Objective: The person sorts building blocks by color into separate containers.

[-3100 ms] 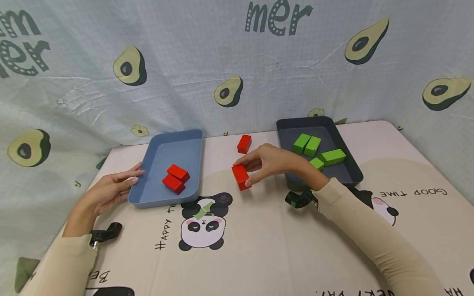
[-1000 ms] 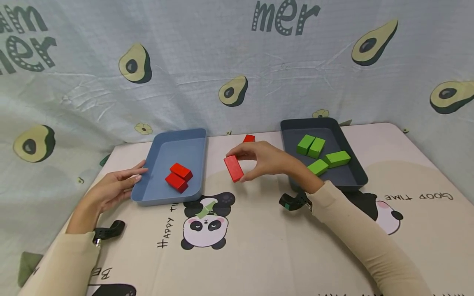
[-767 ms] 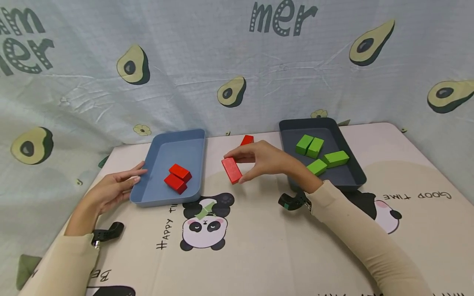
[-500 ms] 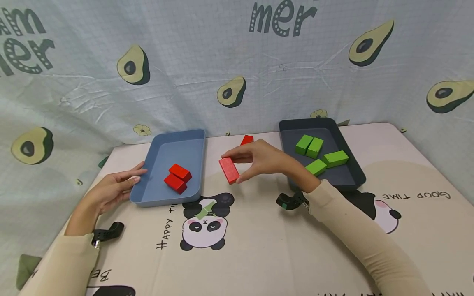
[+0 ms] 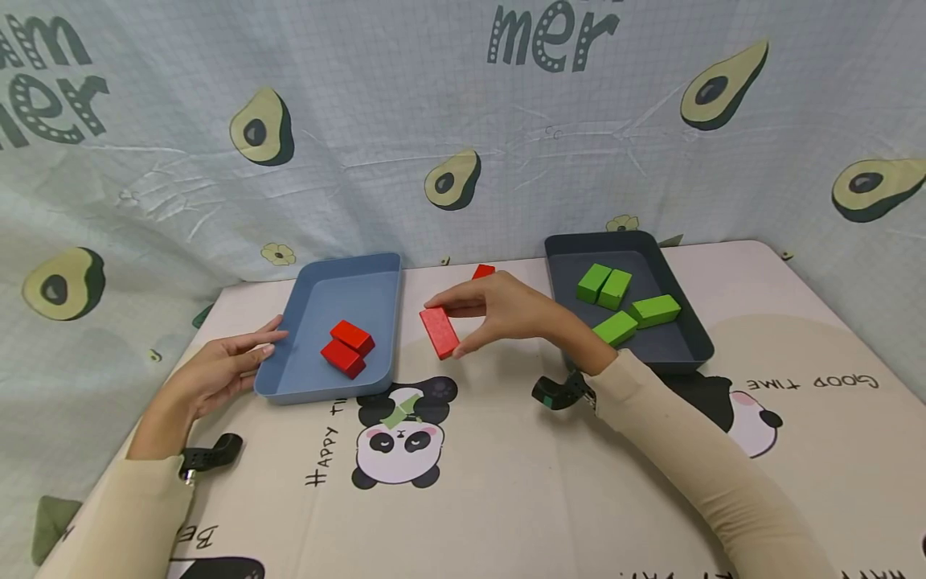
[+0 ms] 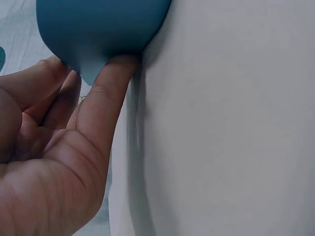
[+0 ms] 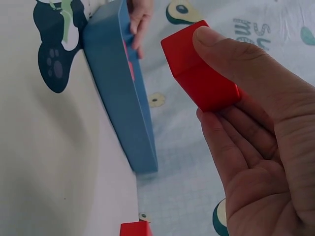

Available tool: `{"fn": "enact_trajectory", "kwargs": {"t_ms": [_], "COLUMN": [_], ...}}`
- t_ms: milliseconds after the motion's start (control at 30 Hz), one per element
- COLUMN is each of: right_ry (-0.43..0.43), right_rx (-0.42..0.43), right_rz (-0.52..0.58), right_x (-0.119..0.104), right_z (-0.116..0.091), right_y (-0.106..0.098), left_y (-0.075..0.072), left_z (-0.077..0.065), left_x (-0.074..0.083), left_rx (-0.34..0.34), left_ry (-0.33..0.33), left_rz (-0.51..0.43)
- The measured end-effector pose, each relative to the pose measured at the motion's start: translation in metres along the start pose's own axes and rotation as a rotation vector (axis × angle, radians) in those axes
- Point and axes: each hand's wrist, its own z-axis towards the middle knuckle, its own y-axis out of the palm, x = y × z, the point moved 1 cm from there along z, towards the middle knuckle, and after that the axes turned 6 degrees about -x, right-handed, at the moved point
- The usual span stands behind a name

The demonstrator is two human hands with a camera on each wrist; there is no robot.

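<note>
My right hand (image 5: 506,310) pinches a red block (image 5: 439,332) between thumb and fingers, above the table between the two trays. In the right wrist view this red block (image 7: 199,69) tilts in the grip, thumb on one side and fingertips below. My left hand (image 5: 220,374) rests against the left side of the blue tray (image 5: 347,277) with fairly straight fingers. A thumb or finger touches the tray's outer wall (image 6: 103,34) in the left wrist view. Two red blocks (image 5: 348,348) lie side by side in the blue tray. Another red block (image 5: 483,272) on the table is partly hidden behind my right hand.
A dark grey tray (image 5: 683,354) stands at the right, with several green blocks (image 5: 613,289) in it. A printed cloth covers the table (image 5: 506,482). Behind rises a fabric backdrop (image 5: 362,104) with avocado prints, close to the far edges of both trays.
My right hand has lifted the red block, turned it a little and carried it left toward the blue tray. The left hand has stayed at the tray's side.
</note>
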Motion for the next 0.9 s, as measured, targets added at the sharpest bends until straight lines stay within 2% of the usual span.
{"fn": "enact_trajectory", "kwargs": {"t_ms": [167,600,900], "right_ry": [0.003,-0.002,-0.011], "right_rx": [0.002,0.003,-0.001], "right_rz": [0.005,0.023,0.026], "right_x": [-0.001,-0.003,-0.002], "right_z": [0.003,0.007,0.012], "right_y": [0.0,0.001,0.002], "left_y": [0.001,-0.001,0.001], "left_z": [-0.001,-0.001,0.0], "left_x": [0.0,0.0,-0.001], "left_rx": [0.008,-0.037,-0.02], "left_ry": [0.002,0.036,0.025], "left_rz": [0.004,-0.043,-0.022]}}
